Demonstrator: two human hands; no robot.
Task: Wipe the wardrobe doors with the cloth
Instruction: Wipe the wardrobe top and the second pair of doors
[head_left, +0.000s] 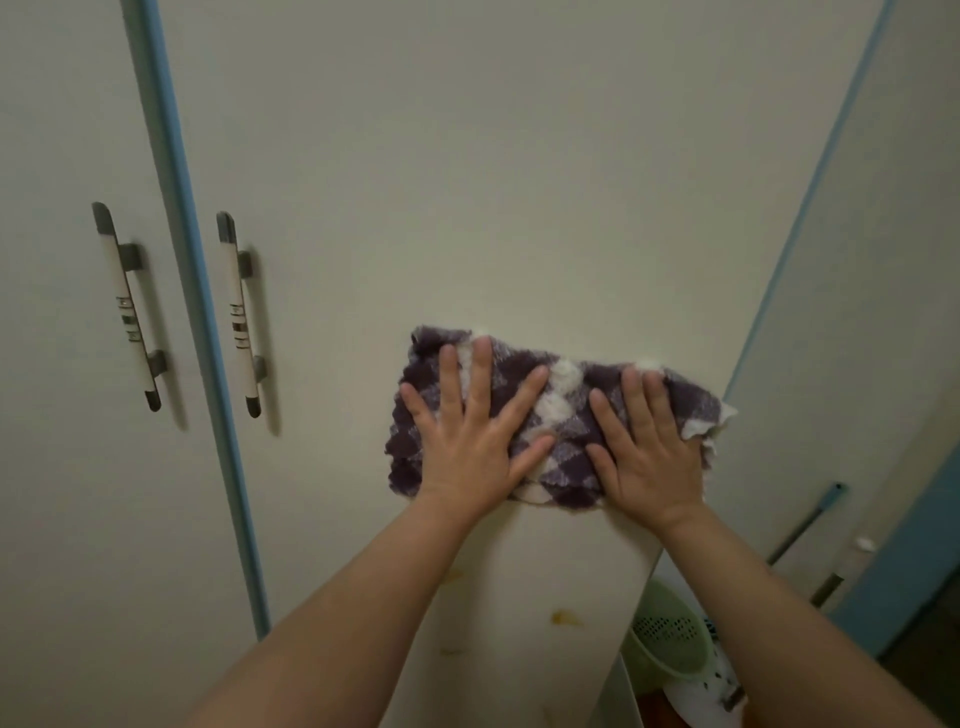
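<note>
On the wardrobe door (467, 182): a handle (241, 312) far left, yellow stains (566, 617) low down, a green basket (670, 639) past its lower right corner. Left hand (467, 441) and right hand (649, 457), apart, flat-fingered, press the cloth (566, 410) against its right half.

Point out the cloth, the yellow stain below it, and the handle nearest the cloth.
checked cloth (563, 375): head view, white diamond near its middle.
yellow stain (566, 617): head view, centre of the blotch.
door handle (240, 317): head view, banded middle of the bar.
</note>
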